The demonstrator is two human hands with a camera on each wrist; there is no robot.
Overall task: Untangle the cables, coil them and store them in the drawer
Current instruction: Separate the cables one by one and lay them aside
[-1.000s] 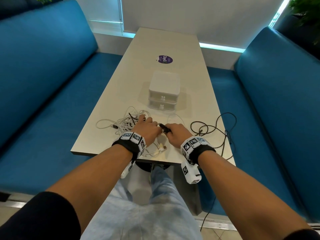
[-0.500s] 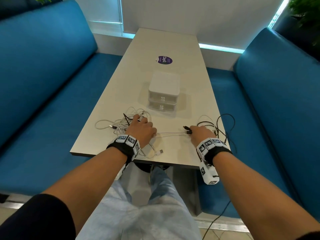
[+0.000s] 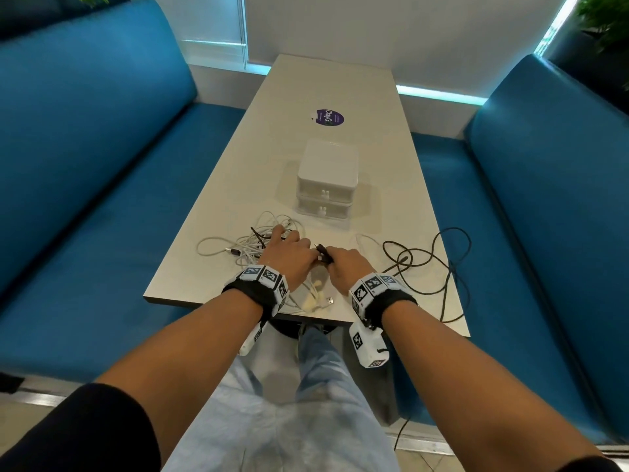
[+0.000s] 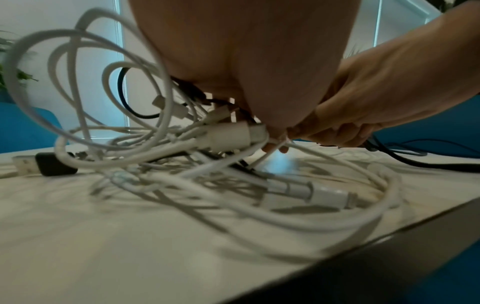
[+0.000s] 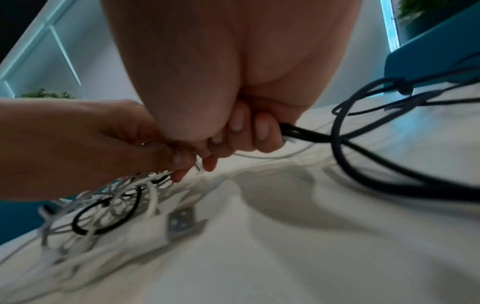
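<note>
Cables lie in two lots on the counter (image 3: 218, 185); a white tangle (image 3: 245, 245) sits under and left of my left hand (image 3: 289, 255), and a loose black cable (image 3: 425, 264) sprawls to the right of my right hand (image 3: 345, 264), partly trailing over the counter's edge; the white drawer unit (image 3: 326, 180) stands just beyond, both drawers closed, so nothing is stored yet.

My left grip is closed on strands of the white tangle, fingers curled and pinching them near the knot; my right grip is closed on the black cable close to its plug, and a thin white strand runs out from under the same fingers (image 5: 259, 131), though I cannot tell whether I hold it or it merely passes beneath; the two hands are nearly touching.

I judge the step to be freeing the black cable from the white mass; to do it well I should pin the tangle with the left and feed the plug end back through each loop, not haul on it, since pulling would likely tighten the knot; slack near the crossing matters more than force; short pulls, then a fresh hold close to the crossing.
</note>
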